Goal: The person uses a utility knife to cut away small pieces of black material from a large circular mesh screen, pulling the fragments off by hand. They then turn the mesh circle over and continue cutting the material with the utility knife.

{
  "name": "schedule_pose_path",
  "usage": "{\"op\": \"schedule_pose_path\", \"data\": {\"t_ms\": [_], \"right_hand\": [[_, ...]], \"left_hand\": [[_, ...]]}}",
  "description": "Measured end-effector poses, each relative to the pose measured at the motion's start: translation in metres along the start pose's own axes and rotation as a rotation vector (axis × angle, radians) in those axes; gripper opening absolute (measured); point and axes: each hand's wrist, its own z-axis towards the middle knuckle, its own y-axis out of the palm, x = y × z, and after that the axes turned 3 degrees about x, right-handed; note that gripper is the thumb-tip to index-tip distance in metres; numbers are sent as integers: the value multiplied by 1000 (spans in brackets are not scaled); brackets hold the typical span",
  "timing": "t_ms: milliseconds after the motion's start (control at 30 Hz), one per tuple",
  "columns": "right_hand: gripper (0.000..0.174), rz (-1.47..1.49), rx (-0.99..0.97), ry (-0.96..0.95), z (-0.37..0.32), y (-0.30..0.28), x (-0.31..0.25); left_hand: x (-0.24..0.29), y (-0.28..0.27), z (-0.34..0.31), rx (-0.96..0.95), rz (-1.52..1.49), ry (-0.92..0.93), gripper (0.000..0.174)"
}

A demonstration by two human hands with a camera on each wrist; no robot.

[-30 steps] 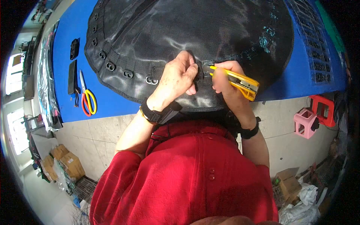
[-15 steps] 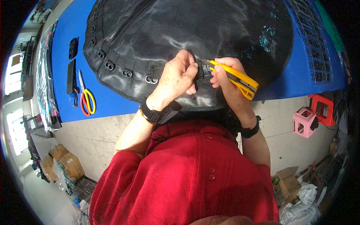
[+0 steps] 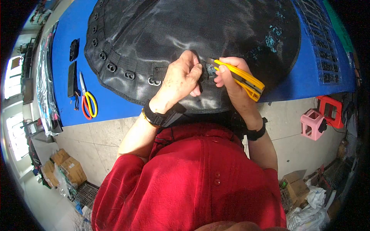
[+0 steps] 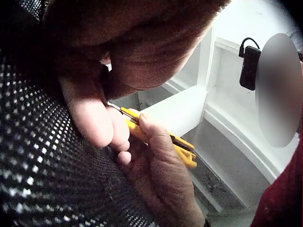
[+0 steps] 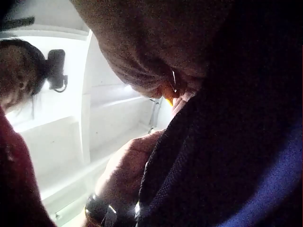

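Note:
A large round sheet of black mesh (image 3: pixel 219 30) has metal-ringed fittings (image 3: pixel 129 74) along its near left edge. My left hand (image 3: pixel 179 79) pinches a dark strap piece (image 3: pixel 204 72) on the mesh between thumb and fingers. My right hand (image 3: pixel 236 82) grips a yellow utility knife (image 3: pixel 246 78), its blade (image 3: pixel 210 61) out and pointing left, close over the mesh beside the strap. In the left wrist view the knife (image 4: pixel 182 152) shows past the left fingertips (image 4: pixel 97 127). The right wrist view is dark, with a sliver of yellow knife (image 5: pixel 169 96) by the fingers.
Scissors (image 3: pixel 89 101) with red and yellow handles lie left on the blue table (image 3: pixel 115 109), near a black pouch (image 3: pixel 72 79). Plastic-wrapped goods (image 3: pixel 45 84) line the left edge; packed black parts (image 3: pixel 329 61) lie at right. Pink stool (image 3: pixel 311 125) and cardboard boxes (image 3: pixel 73 169) stand on the floor.
The knife has shifted slightly up and left; its blade now sits above the strap instead of right against it. My left hand keeps its pinch almost in place.

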Motion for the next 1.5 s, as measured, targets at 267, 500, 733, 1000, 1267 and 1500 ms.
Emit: {"op": "schedule_pose_path", "data": {"t_ms": [267,500,733,1000,1267,1500], "right_hand": [[26,-12,-2,15,0,-2,-1],[23,-47,-19,64,-5,-2,-5],[24,-12,0,68,-6,-3,-2],[23,-30,-20,72,-5,-4,-1],[23,-38,-34,72,-4,-4,-3],[23,-18,-35,81,-4,-4,1]], "left_hand": [[0,0,0,-11,-20,-1,12],[-2,0,1,-7,1,-7,12],[-3,1,0,14,-38,-5,14],[1,10,-13,156,131,94,28],[-7,13,-16,205,408,268,43],[0,17,-25,282,452,361,53]]}}
